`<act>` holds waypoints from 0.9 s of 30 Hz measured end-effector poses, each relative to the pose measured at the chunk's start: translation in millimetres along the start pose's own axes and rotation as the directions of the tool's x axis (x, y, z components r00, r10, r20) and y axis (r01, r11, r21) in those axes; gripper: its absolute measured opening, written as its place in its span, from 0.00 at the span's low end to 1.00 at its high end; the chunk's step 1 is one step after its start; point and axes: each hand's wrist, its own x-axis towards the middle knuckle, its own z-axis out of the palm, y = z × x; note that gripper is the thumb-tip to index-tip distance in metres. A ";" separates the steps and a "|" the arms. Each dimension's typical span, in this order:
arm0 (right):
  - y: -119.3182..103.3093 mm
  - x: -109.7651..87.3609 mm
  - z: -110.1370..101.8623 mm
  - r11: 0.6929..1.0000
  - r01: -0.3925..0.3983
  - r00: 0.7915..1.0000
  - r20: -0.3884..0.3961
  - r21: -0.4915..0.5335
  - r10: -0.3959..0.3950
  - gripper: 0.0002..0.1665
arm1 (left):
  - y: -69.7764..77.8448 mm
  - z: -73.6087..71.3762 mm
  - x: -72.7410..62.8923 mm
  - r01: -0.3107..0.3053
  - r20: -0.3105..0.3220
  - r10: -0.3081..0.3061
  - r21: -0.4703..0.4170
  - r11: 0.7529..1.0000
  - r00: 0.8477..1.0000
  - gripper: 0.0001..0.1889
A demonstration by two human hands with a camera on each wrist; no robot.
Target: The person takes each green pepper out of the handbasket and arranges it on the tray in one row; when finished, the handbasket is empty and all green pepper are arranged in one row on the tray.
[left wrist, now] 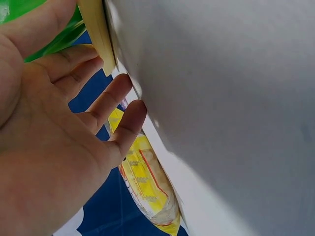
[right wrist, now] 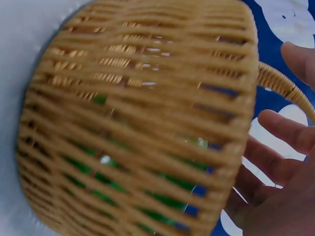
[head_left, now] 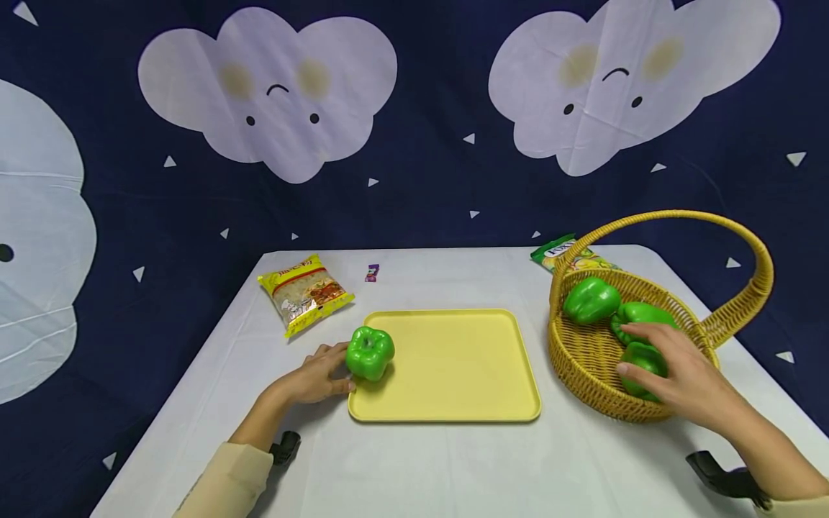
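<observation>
A green bell pepper (head_left: pixel 370 353) sits on the left end of a yellow tray (head_left: pixel 460 367). Beside it my left hand (head_left: pixel 317 375) has its fingers spread at the tray's edge; whether they touch the pepper is hard to tell. In the left wrist view, the palm and relaxed fingers (left wrist: pixel 120 128) show, with the pepper partly visible behind the thumb. My right hand (head_left: pixel 686 374) reaches over the right side of a wicker basket (head_left: pixel 573 363), thumb and fingers apart above the nearest green pepper (head_left: pixel 641 367). Two more peppers (head_left: pixel 591 300) lie farther back in the basket.
A yellow food packet (head_left: pixel 307 295) lies at the back left, with a small purple wrapper (head_left: pixel 372 273) to its right. Behind the basket is a green packet (head_left: pixel 557 250). The basket's tall arched handle (head_left: pixel 673 214) rises above its right side. White cloth covers the table.
</observation>
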 end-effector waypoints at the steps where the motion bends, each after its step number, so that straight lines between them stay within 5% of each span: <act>1: 1.8 -0.5 -0.6 1.000 -0.002 1.000 0.003 -0.015 0.002 0.32 | -0.1 0.0 0.1 0.001 0.002 -0.001 0.001 1.000 1.000 0.38; 12: 24.7 -0.6 -12.2 0.998 -0.038 0.986 0.163 -0.055 0.046 0.34 | -1.3 0.7 -0.3 -0.004 -0.006 0.004 0.003 1.000 1.000 0.38; 27: 47.8 -0.6 -19.0 0.986 0.103 0.972 0.226 -0.133 -0.071 0.33 | -0.9 -0.2 0.7 -0.002 0.003 0.002 0.007 1.000 1.000 0.38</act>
